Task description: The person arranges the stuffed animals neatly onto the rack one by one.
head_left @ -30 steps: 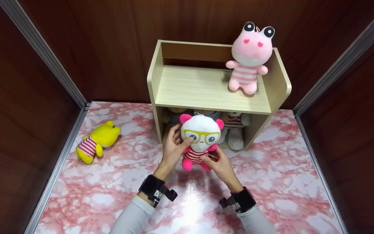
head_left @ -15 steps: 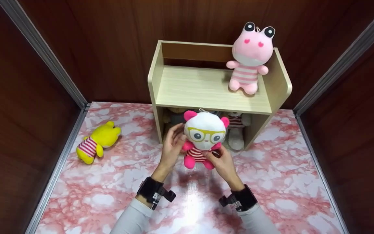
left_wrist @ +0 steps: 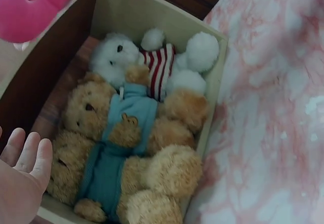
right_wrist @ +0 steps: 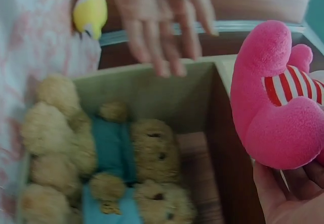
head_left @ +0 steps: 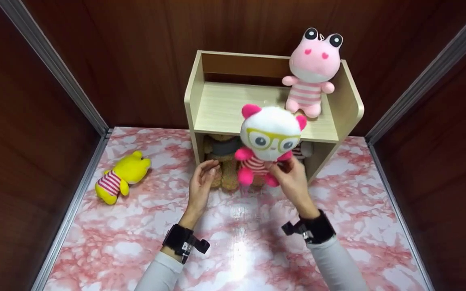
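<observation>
A plush panda (head_left: 271, 133) with pink ears, yellow glasses and a red-striped shirt is held up in front of the small shelf unit (head_left: 233, 107). My right hand (head_left: 293, 182) grips it low on its body, thumb on the striped front. In the right wrist view the panda's pink legs (right_wrist: 283, 138) sit above that hand's fingers. My left hand (head_left: 202, 186) is apart from the panda, its fingers loosely extended near the shelf's lower left opening. The same left hand (right_wrist: 162, 21) shows blurred in the right wrist view, holding nothing.
A pink striped plush frog (head_left: 308, 76) stands at the upper shelf's right end. Teddy bears (left_wrist: 91, 107) and a white plush dog (left_wrist: 114, 57) fill the lower compartment. A yellow plush toy (head_left: 123, 176) lies on the marbled surface at left. Brown panels wall the sides and back.
The panda has risen and moved right with my right hand, up to the front of the upper shelf. My left hand has let go of it and drawn away leftward.
</observation>
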`<act>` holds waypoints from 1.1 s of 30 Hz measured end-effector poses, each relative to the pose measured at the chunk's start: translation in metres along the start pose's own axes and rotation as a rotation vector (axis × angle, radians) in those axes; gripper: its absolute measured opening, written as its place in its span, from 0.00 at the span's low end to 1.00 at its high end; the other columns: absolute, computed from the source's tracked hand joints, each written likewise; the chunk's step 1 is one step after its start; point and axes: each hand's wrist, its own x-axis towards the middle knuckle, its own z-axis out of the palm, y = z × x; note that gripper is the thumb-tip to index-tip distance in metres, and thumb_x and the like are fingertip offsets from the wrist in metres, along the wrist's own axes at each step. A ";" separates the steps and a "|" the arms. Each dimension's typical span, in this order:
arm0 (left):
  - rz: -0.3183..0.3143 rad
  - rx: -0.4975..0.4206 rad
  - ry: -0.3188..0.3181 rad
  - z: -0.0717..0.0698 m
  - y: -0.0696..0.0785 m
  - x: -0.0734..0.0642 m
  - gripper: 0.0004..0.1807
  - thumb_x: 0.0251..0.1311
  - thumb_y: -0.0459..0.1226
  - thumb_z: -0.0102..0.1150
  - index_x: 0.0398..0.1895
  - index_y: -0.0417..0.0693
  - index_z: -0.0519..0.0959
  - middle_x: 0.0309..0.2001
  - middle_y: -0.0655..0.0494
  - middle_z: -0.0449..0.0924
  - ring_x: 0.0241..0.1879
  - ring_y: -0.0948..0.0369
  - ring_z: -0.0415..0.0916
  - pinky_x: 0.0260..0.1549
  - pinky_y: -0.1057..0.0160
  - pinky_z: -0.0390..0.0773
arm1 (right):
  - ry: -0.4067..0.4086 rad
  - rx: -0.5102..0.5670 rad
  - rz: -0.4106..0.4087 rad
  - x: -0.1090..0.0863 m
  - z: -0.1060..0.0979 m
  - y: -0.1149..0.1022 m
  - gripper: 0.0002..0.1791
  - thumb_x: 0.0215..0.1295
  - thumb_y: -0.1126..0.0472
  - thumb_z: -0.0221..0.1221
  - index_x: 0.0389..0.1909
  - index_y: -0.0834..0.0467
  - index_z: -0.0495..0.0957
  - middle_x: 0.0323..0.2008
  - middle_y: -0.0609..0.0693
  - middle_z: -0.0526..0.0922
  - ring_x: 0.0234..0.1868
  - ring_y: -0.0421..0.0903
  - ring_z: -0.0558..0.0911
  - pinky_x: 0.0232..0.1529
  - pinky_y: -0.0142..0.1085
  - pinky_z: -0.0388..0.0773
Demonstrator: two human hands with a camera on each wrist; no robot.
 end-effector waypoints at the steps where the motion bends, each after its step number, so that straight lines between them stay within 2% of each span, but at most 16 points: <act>1: -0.002 0.005 0.004 -0.002 -0.001 -0.001 0.19 0.77 0.28 0.48 0.65 0.23 0.66 0.63 0.28 0.72 0.64 0.41 0.74 0.66 0.57 0.73 | 0.007 -0.003 -0.006 0.005 -0.001 -0.004 0.20 0.62 0.71 0.69 0.54 0.72 0.79 0.48 0.65 0.86 0.46 0.45 0.86 0.50 0.36 0.84; 9: -0.009 0.039 0.040 -0.015 -0.009 -0.005 0.19 0.77 0.28 0.49 0.64 0.24 0.68 0.63 0.28 0.72 0.64 0.35 0.71 0.66 0.56 0.73 | 0.041 0.013 -0.035 0.047 -0.002 -0.030 0.20 0.63 0.68 0.69 0.55 0.70 0.79 0.49 0.63 0.86 0.49 0.48 0.85 0.52 0.38 0.83; 17: -0.024 0.044 0.072 -0.020 -0.013 -0.008 0.18 0.77 0.28 0.49 0.64 0.25 0.69 0.62 0.28 0.72 0.63 0.44 0.75 0.64 0.62 0.74 | 0.033 0.064 -0.072 0.081 0.003 -0.043 0.19 0.65 0.68 0.67 0.54 0.69 0.79 0.50 0.59 0.84 0.54 0.48 0.82 0.59 0.41 0.80; 21: -0.028 0.027 0.084 -0.022 -0.014 -0.010 0.18 0.77 0.28 0.49 0.64 0.24 0.68 0.63 0.25 0.71 0.64 0.43 0.75 0.66 0.57 0.73 | 0.031 0.064 -0.070 0.093 0.004 -0.045 0.20 0.66 0.67 0.67 0.56 0.70 0.78 0.49 0.58 0.84 0.53 0.48 0.82 0.59 0.40 0.79; 26: -0.036 0.034 0.096 -0.026 -0.016 -0.011 0.18 0.77 0.29 0.49 0.64 0.25 0.69 0.63 0.29 0.73 0.61 0.50 0.78 0.69 0.45 0.69 | 0.032 0.034 -0.061 0.109 0.007 -0.048 0.19 0.66 0.64 0.67 0.54 0.70 0.79 0.48 0.58 0.84 0.52 0.47 0.82 0.58 0.39 0.79; 29: -0.038 0.042 0.098 -0.029 -0.017 -0.012 0.19 0.77 0.30 0.49 0.64 0.25 0.69 0.63 0.28 0.72 0.61 0.53 0.78 0.69 0.45 0.68 | 0.027 0.015 -0.055 0.118 0.008 -0.050 0.19 0.66 0.64 0.67 0.54 0.70 0.78 0.48 0.59 0.84 0.52 0.47 0.82 0.59 0.39 0.79; 33: -0.048 0.042 0.109 -0.031 -0.020 -0.013 0.18 0.77 0.30 0.50 0.63 0.25 0.69 0.63 0.28 0.72 0.62 0.49 0.76 0.69 0.46 0.68 | 0.021 -0.012 -0.047 0.131 0.010 -0.052 0.21 0.67 0.63 0.67 0.56 0.70 0.78 0.50 0.60 0.84 0.52 0.48 0.82 0.58 0.39 0.80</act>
